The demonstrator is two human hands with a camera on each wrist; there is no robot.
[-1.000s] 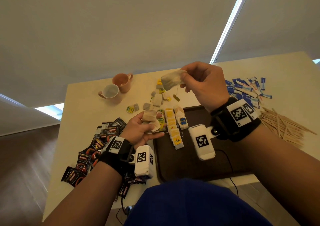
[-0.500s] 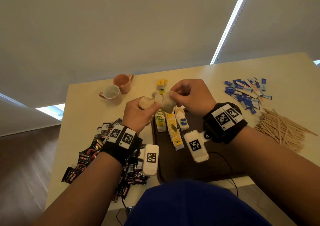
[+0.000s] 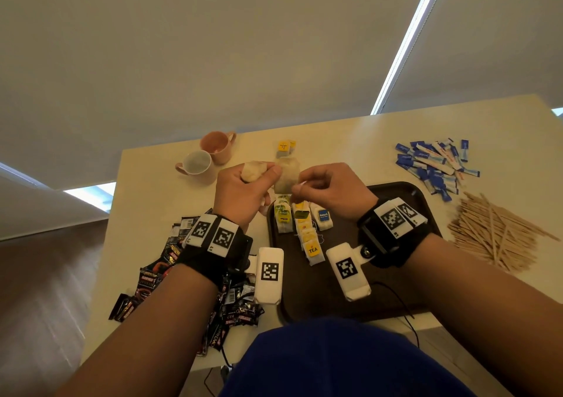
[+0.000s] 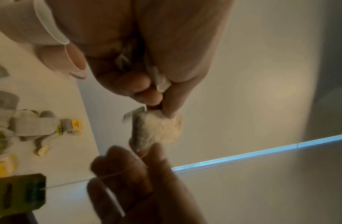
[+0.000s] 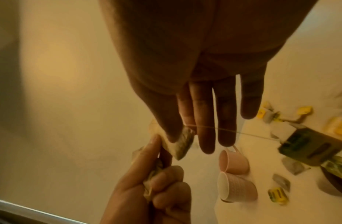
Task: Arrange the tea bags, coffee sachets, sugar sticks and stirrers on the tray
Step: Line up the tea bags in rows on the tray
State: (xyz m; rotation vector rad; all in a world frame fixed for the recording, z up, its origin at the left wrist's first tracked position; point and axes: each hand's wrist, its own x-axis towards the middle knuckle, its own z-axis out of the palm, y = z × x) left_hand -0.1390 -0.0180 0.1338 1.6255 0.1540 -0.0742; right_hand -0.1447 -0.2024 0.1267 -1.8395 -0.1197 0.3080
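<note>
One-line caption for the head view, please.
Both hands hold a tea bag above the partly filled tray.

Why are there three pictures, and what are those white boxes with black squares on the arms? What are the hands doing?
A person wears three cameras: one on the head, one on each wrist. The white boxes are the wrist cameras. The head view looks down at a table with a dark tray, cups, coffee sachets, sugar sticks and wooden stirrers. The left hand grips bunched tea bags. Both hands pinch another tea bag; the right hand holds it near its string.
</note>
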